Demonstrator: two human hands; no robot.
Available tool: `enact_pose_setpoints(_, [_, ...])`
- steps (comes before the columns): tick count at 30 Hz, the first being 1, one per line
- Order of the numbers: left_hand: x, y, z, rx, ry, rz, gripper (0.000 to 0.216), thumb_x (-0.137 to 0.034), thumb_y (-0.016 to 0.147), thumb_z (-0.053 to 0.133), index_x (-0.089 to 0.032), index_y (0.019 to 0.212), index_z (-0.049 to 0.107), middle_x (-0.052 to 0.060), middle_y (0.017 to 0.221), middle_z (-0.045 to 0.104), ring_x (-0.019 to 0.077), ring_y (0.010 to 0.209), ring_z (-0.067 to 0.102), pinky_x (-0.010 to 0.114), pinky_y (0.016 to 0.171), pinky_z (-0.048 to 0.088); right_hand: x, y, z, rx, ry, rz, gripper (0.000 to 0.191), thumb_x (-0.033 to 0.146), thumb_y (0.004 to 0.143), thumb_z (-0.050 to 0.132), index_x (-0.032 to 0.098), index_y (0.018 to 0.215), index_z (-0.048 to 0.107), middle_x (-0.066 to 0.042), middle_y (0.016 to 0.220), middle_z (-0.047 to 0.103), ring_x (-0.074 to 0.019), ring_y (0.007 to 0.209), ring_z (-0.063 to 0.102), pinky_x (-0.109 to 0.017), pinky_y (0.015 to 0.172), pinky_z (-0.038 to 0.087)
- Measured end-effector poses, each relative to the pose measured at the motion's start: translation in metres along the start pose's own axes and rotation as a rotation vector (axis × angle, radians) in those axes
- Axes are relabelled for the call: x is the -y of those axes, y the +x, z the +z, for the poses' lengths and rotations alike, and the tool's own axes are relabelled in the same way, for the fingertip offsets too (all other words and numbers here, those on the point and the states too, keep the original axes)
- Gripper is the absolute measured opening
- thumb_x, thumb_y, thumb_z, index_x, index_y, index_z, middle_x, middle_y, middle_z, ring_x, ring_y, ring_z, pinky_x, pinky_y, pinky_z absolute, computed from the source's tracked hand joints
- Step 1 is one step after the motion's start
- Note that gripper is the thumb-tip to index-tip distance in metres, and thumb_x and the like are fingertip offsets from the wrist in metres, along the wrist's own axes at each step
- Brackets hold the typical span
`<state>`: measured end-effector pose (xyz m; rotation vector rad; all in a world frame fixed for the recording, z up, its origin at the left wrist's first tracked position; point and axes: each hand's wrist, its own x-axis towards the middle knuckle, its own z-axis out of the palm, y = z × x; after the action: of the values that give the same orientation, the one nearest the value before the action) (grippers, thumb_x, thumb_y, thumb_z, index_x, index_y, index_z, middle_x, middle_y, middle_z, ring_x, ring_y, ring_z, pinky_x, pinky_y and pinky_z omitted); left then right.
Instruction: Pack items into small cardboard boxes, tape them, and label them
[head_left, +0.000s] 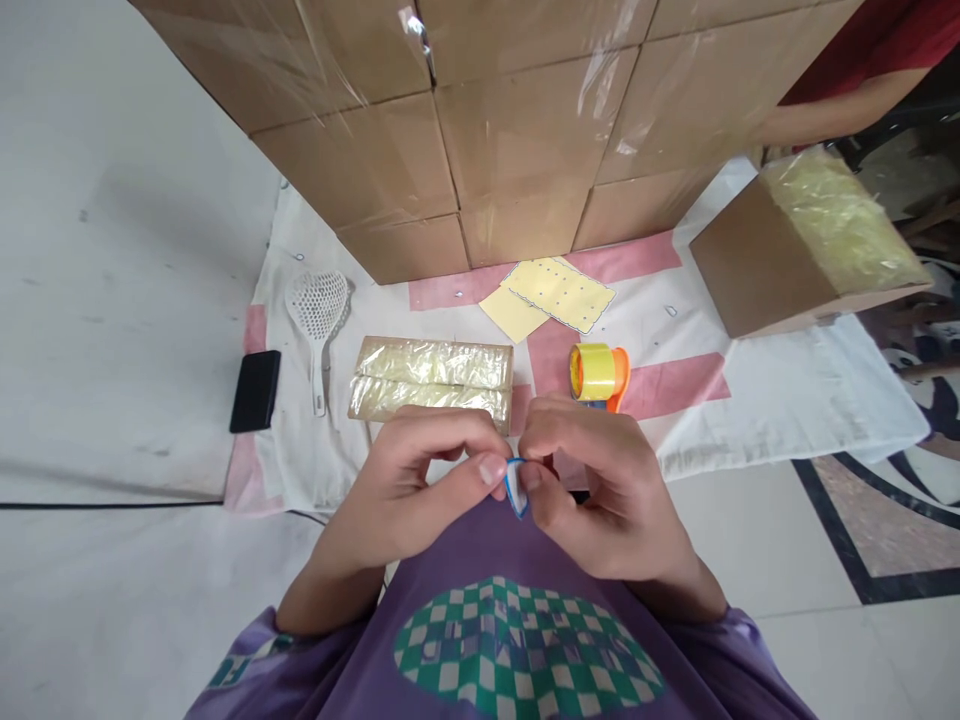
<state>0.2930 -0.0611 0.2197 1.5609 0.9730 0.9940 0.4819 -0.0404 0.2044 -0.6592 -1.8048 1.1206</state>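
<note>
Close to my body, both hands meet and pinch a small white piece with a blue edge [515, 488]; it looks like a folded label or sticker, but its kind is not clear. The fingers of my left hand [424, 480] are closed on its left side. On the other side, the thumb and curled fingers of my right hand [604, 490] grip it too. Just beyond my left hand lies a flat carton covered with shiny clear tape [433, 365]. A roll of yellow tape [592, 372] in an orange dispenser [621, 375] rests past my right hand.
Stacked, taped cardboard boxes [517, 140] stand at the back. Yellow paper sheets [566, 292] lie before them. To the left are a white mesh strainer [318, 305] and a black phone-like object [256, 391]. A taped box [780, 240] stands right, near another person's arm [840, 110].
</note>
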Motion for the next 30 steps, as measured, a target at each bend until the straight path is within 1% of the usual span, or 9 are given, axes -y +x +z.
enact_pose_setpoints(6, [0.002, 0.001, -0.001, -0.002, -0.032, -0.015, 0.026, -0.03, 0.102, 0.056, -0.019, 0.079, 0.063, -0.002, 0.067, 0.061, 0.0097, 0.059, 0.052, 0.024, 0.054, 0.037, -0.002, 0.0, 0.001, -0.015, -0.026, 0.001, 0.017, 0.008, 0.086, 0.056, 0.024, 0.083, 0.05, 0.004, 0.067, 0.051, -0.0125, 0.059, 0.044, -0.03, 0.06, 0.038])
enact_pose_setpoints(9, [0.003, 0.001, 0.0, -0.011, -0.009, -0.019, 0.028, -0.033, 0.103, 0.054, -0.019, 0.079, 0.062, -0.001, 0.065, 0.057, 0.0106, 0.058, 0.048, 0.025, 0.054, 0.037, -0.002, 0.0, 0.002, -0.038, -0.047, 0.008, 0.017, 0.009, 0.087, 0.056, 0.024, 0.083, 0.05, 0.004, 0.067, 0.049, -0.0127, 0.06, 0.044, -0.03, 0.06, 0.038])
enact_pose_setpoints(12, [0.003, 0.002, 0.0, 0.005, 0.021, -0.006, 0.03, -0.034, 0.103, 0.053, -0.019, 0.079, 0.061, 0.0, 0.067, 0.057, 0.0116, 0.06, 0.048, 0.026, 0.056, 0.037, -0.002, -0.001, 0.002, -0.049, -0.071, 0.006, 0.016, 0.011, 0.089, 0.056, 0.025, 0.084, 0.05, 0.004, 0.067, 0.048, -0.0133, 0.06, 0.044, -0.031, 0.06, 0.037])
enact_pose_setpoints(15, [0.005, 0.002, 0.001, 0.026, 0.009, 0.02, 0.028, -0.032, 0.104, 0.052, -0.019, 0.082, 0.061, 0.001, 0.07, 0.057, 0.0117, 0.063, 0.049, 0.025, 0.058, 0.039, -0.003, -0.003, 0.002, -0.054, -0.084, -0.009, 0.016, 0.01, 0.089, 0.057, 0.024, 0.085, 0.05, 0.004, 0.068, 0.048, -0.0133, 0.061, 0.044, -0.031, 0.06, 0.037])
enact_pose_setpoints(19, [0.007, 0.0, 0.003, 0.008, -0.011, 0.047, 0.025, -0.03, 0.104, 0.053, -0.019, 0.084, 0.063, 0.001, 0.072, 0.058, 0.0119, 0.065, 0.051, 0.025, 0.059, 0.039, -0.003, -0.005, 0.003, -0.068, -0.089, -0.038, 0.016, 0.009, 0.089, 0.057, 0.024, 0.085, 0.051, 0.004, 0.068, 0.048, -0.0133, 0.062, 0.044, -0.03, 0.059, 0.036])
enact_pose_setpoints(23, [0.009, -0.002, 0.005, 0.016, -0.023, 0.068, 0.021, -0.028, 0.102, 0.056, -0.019, 0.085, 0.063, 0.0, 0.071, 0.057, 0.0108, 0.064, 0.049, 0.024, 0.058, 0.038, -0.002, -0.007, 0.005, -0.102, -0.097, -0.069, 0.017, 0.007, 0.088, 0.058, 0.022, 0.084, 0.052, 0.004, 0.068, 0.047, -0.0121, 0.061, 0.043, -0.029, 0.058, 0.035])
enact_pose_setpoints(26, [0.009, -0.004, 0.005, 0.035, -0.028, 0.056, 0.018, -0.025, 0.102, 0.057, -0.019, 0.085, 0.063, -0.001, 0.072, 0.057, 0.0099, 0.064, 0.049, 0.024, 0.058, 0.037, -0.001, -0.01, 0.005, -0.111, -0.109, -0.088, 0.018, 0.005, 0.087, 0.059, 0.021, 0.084, 0.051, 0.004, 0.069, 0.048, -0.0115, 0.062, 0.043, -0.028, 0.058, 0.035])
enact_pose_setpoints(30, [0.009, -0.007, 0.007, 0.051, -0.04, 0.072, 0.01, -0.022, 0.098, 0.061, -0.019, 0.089, 0.063, -0.002, 0.071, 0.055, 0.0098, 0.063, 0.049, 0.024, 0.058, 0.037, 0.0, -0.014, 0.004, -0.127, -0.142, -0.103, 0.019, 0.004, 0.087, 0.06, 0.021, 0.085, 0.052, 0.003, 0.07, 0.048, -0.0115, 0.063, 0.044, -0.028, 0.059, 0.035])
